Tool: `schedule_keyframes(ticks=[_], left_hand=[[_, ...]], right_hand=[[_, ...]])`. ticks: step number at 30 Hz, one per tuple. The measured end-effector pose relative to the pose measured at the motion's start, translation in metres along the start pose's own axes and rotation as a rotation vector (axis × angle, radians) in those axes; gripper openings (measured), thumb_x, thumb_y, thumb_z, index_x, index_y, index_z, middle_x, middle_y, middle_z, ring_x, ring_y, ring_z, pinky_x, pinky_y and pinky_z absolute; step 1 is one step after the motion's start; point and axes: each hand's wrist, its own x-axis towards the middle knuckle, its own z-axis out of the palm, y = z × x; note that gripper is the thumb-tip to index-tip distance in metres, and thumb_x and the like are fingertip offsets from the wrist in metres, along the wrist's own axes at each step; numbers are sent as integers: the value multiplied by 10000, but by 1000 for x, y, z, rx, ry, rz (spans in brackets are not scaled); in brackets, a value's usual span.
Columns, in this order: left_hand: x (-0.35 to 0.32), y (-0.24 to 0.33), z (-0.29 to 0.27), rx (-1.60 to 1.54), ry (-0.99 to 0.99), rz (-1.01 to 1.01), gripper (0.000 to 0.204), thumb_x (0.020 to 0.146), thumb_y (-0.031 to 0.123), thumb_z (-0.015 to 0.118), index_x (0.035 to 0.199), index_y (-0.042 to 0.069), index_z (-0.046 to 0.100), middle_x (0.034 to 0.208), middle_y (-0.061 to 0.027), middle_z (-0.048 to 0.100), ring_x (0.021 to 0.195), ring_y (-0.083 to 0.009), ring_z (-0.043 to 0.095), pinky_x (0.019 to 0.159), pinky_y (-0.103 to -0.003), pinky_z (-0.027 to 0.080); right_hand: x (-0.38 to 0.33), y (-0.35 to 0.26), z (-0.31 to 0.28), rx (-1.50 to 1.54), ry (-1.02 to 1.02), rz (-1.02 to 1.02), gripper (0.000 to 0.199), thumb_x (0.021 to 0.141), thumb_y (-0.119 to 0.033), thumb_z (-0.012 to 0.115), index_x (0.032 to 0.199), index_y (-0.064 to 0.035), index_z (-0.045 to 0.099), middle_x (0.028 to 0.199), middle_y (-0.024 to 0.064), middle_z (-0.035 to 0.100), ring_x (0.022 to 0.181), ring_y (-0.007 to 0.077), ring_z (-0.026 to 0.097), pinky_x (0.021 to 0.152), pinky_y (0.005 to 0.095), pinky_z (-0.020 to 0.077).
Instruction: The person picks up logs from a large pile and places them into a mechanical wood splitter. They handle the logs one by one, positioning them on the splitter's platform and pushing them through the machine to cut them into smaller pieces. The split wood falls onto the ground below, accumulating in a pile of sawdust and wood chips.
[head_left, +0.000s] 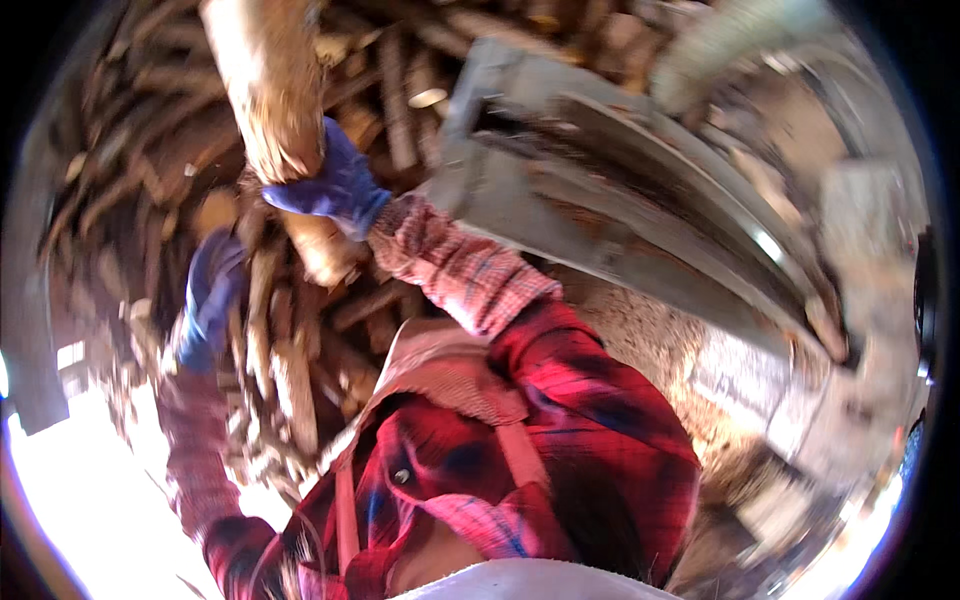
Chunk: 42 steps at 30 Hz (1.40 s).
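Right hand (335,190), blue glove, fingers wrapped round lower end of split log (270,85) above woodpile (300,350) | left hand (210,295) gloved, grip unclear through blur, among stacked pieces | better: support log's far end, keep it level.

Both gloved hands (335,190) raised, fingers curled

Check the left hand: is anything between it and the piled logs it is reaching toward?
Nothing visible. The left hand, in a blue glove, lies right against the stacked logs, though the picture is too blurred to show a grip. The right hand already grips a thick log higher up.
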Motion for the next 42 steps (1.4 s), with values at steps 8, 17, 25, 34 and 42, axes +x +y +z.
schedule_keyframes(ticks=[8, 17, 25, 34, 42], left_hand=[[128, 193, 234, -43, -317, 558, 876, 707, 171, 786, 1444, 4, 343, 1292, -194, 543, 1128, -303, 587, 935, -386, 487], [217, 488, 515, -550, -588, 993, 885, 703, 279, 785, 1434, 24, 357, 1221, -249, 567, 1145, -384, 565, 949, -442, 458], [221, 568, 657, 433, -763, 1037, 691, 726, 295, 728, 1365, 198, 483, 1085, -210, 642, 981, -384, 640, 834, -476, 511], [232, 400, 459, -491, 102, 1117, 694, 781, 245, 765, 1350, 18, 439, 1185, -193, 587, 1018, -346, 616, 870, -437, 512], [102, -70, 173, 288, 345, -323, 601, 879, 465, 626, 1287, 33, 537, 1130, -197, 661, 1069, -324, 633, 899, -398, 506]], right_hand=[[-60, -105, -330, 771, 641, -297, 430, 834, -229, 697, 1188, -18, 576, 1061, 58, 639, 987, 185, 614, 916, 342, 501], [-191, -358, -538, -440, 977, -632, 453, 993, -175, 517, 1392, 6, 400, 1394, 151, 472, 1274, 259, 469, 1091, 345, 372], [-351, -284, -517, -624, 1441, -160, 475, 1000, -173, 510, 1421, 0, 373, 1411, 161, 442, 1269, 247, 465, 1083, 393, 357], [-306, -200, -384, -650, 114, 213, 209, 915, -72, 581, 1072, 36, 667, 975, 151, 709, 920, 223, 678, 818, 355, 529], [-305, -44, -237, -254, -562, 953, 329, 877, -218, 711, 1099, 17, 649, 1059, 126, 687, 952, 168, 660, 845, 311, 529]])
